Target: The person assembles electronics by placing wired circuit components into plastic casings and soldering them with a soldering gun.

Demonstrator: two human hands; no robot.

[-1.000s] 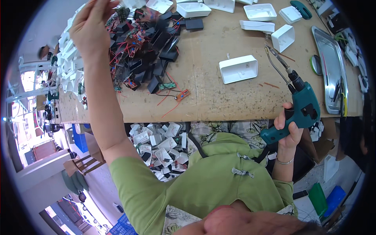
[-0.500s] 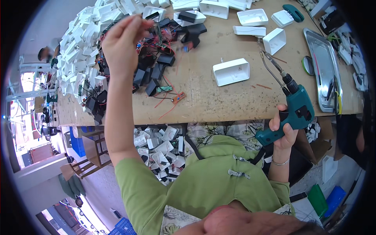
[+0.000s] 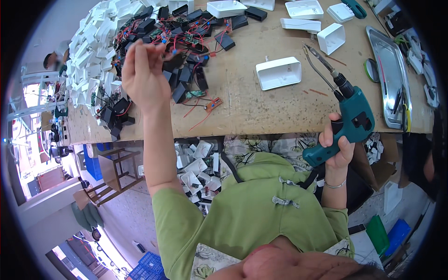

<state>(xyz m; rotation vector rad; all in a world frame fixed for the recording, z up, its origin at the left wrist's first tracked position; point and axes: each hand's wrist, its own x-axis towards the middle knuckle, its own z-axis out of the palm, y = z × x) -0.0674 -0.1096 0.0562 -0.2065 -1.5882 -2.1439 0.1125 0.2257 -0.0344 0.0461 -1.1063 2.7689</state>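
A green soldering gun [image 3: 357, 114] is gripped by its handle in my right hand [image 3: 339, 147], in front of my right side. Its metal tip and thin feed tube point up and left over the table. My left hand [image 3: 147, 77] hovers at the near-left side of a heap of black box-shaped parts [image 3: 186, 72] with red wires and green circuit boards. Its fingers are loosely bent and apart, slightly blurred, and I see nothing held in them. An open white plastic case [image 3: 279, 74] sits alone on the table between my hands.
White cases [image 3: 91, 60] form a big pile at the left. More white cases [image 3: 303, 9] lie at the back. To the right is a metal tray [image 3: 389, 79] with tweezers and yellow-handled cutters. A small orange circuit board [image 3: 213, 105] lies near the heap.
My left hand has come down and nearer from above the heap, its fingers loosening. Black parts that were blurred near the heap's right side now lie still. My right hand keeps the soldering gun.
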